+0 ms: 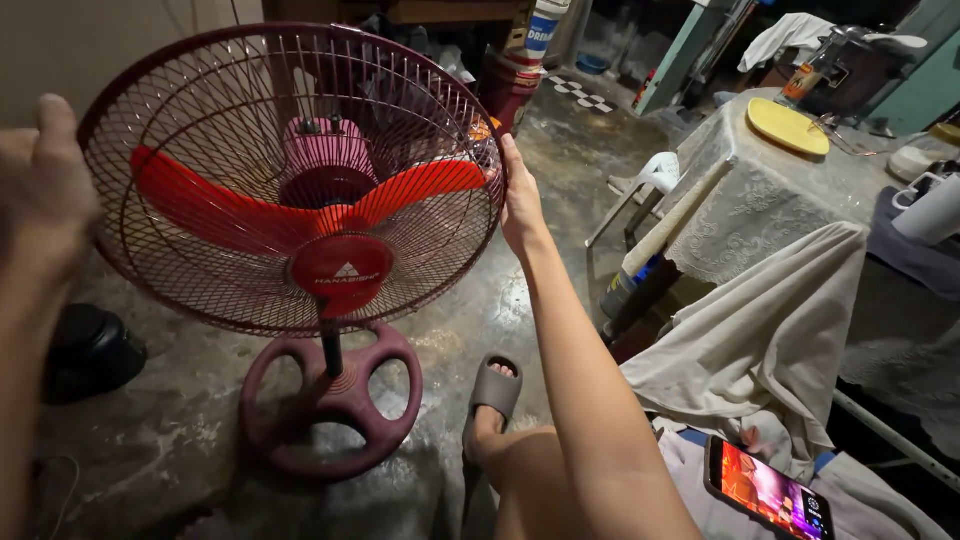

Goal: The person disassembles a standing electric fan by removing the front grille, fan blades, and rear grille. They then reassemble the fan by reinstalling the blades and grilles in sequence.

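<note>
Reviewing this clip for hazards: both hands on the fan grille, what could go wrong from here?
1. The right hand grips the rim of the wire grille, and its fingers could slip through the wires toward the red blades.
2. The fan stands on a small round base on a rough concrete floor; pulling on the grille may tip it.
3. The left hand is blurred at the other edge, so its grip looks uncertain.
</note>
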